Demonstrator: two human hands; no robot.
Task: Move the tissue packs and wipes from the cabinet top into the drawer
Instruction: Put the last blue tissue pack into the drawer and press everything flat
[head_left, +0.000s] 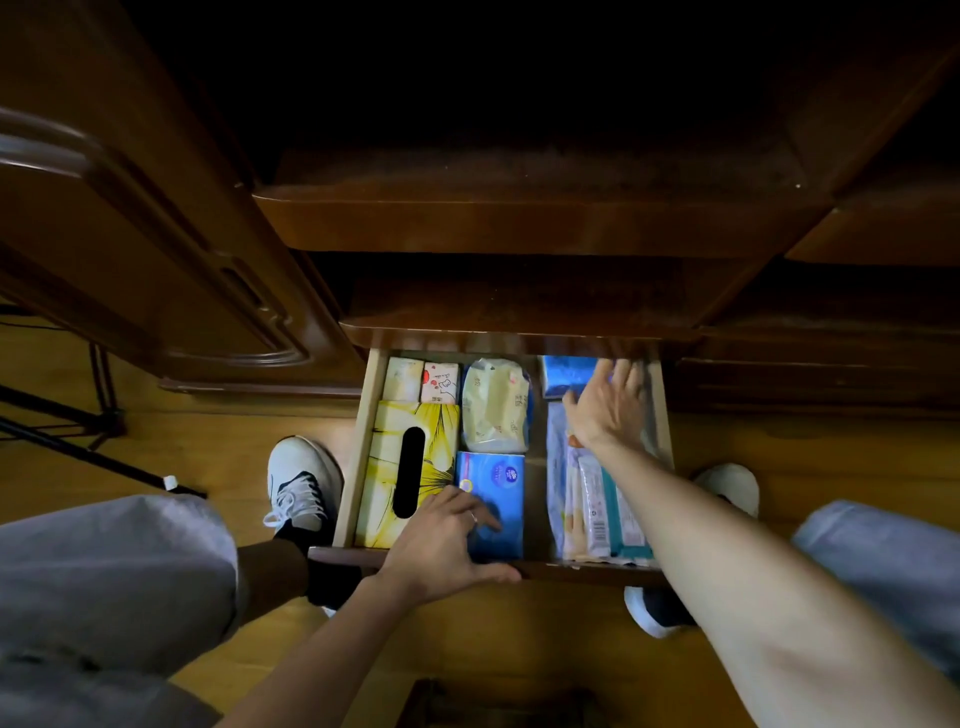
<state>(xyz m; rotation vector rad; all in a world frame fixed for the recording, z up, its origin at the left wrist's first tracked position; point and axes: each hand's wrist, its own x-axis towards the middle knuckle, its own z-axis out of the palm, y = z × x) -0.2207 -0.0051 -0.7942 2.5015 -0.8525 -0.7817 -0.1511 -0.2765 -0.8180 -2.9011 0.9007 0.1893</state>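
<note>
The open wooden drawer (363, 415) holds a yellow tissue box (384, 467), two small tissue packs (423, 382) at the back left, a pale wipes pack (493, 405), a blue tissue pack (496, 483) in front of it, another blue pack (566, 374) at the back right, and flat wipes packs (597, 514) along the right side. My left hand (447, 545) grips the drawer's front edge, fingers resting on the blue tissue pack. My right hand (608, 405) lies flat with spread fingers over the right-side packs, near the back blue pack.
The dark wooden cabinet top (519, 218) juts out above the drawer. A cabinet door (130, 234) stands at the left. My knees and white shoes (301, 483) flank the drawer on the wooden floor. Black tripod legs (78, 431) spread at the far left.
</note>
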